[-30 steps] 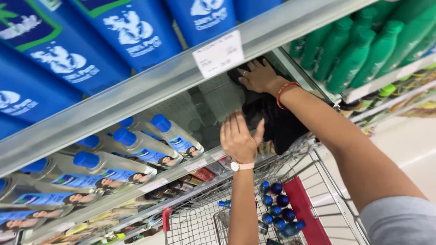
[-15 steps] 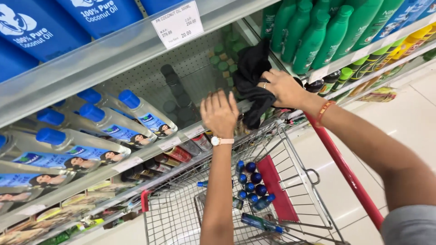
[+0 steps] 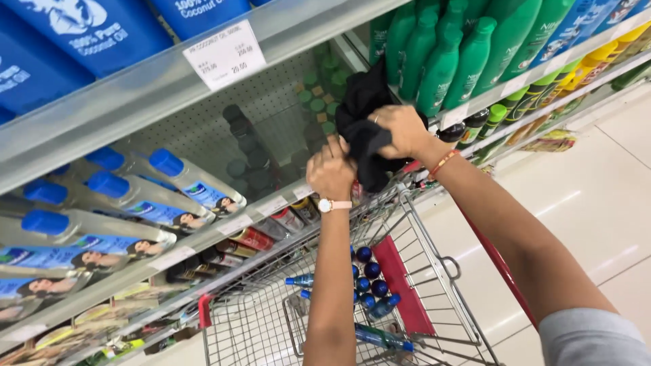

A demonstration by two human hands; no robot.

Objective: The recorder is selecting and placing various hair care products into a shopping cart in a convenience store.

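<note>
hands meet at a black cloth (image 3: 366, 132) in front of the shelf gap. the right hand (image 3: 400, 130) is clenched on the cloth, fingers curled over its upper folds, an orange band at the wrist. the left hand (image 3: 330, 171) is just beside it, fingertips pinching the cloth's left edge, a pale-strapped watch (image 3: 328, 204) on the wrist. the cloth hangs bunched between the two hands, above the front rim of a wire shopping cart (image 3: 434, 271) and level with the middle shelf (image 3: 224, 227). behind it the shelf bay stands open to a perforated back panel (image 3: 271, 115). to the left on that shelf lie clear bottles with blue caps (image 3: 166, 163), tipped on their sides. above, on the upper shelf, stand large blue bottles (image 3: 88, 27), with a white price tag (image 3: 225, 54) clipped to the shelf edge. to the right stand tall green bottles (image 3: 441, 61), upright and close together. inside the cart lie several small bottles with blue caps (image 3: 369, 278), beside a red seat flap (image 3: 400, 285). the cart's red handle runs under the right forearm. the floor is pale tile (image 3: 597, 196).
</note>
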